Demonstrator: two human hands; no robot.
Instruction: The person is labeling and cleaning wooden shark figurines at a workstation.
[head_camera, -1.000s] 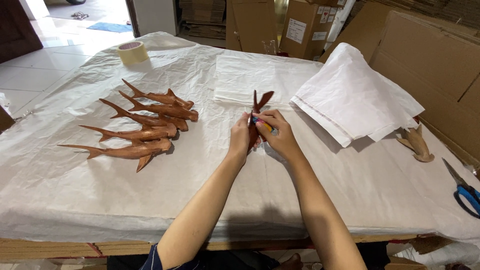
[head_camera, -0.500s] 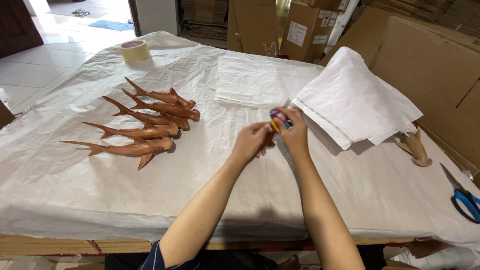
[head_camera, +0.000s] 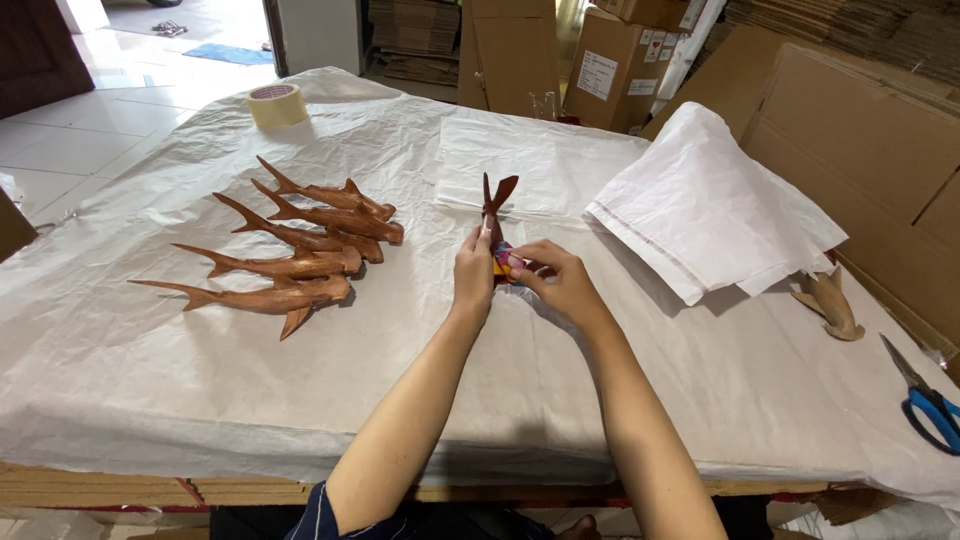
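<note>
Your left hand (head_camera: 473, 272) is clenched round a wooden fish carving (head_camera: 494, 205), tail fin up, above the middle of the table (head_camera: 150, 380). Your right hand (head_camera: 560, 283) pinches a small multicoloured item (head_camera: 503, 262) against the carving's lower body; can't tell what it is. Five similar carvings (head_camera: 290, 245) lie in a row to the left. Folded white paper sheets (head_camera: 710, 200) sit right, tape roll (head_camera: 277, 104) far left, blue-handled scissors (head_camera: 925, 395) at the right edge.

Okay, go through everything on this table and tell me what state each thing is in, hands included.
Left hand: gripping wooden fish, tail up.
Right hand: pinching colourful tag at the fish.
Wooden fish: held upright.
Five wooden sharks: lying side by side.
Tape roll: lying flat.
Scissors: closed.
Paper stack: folded over.
</note>
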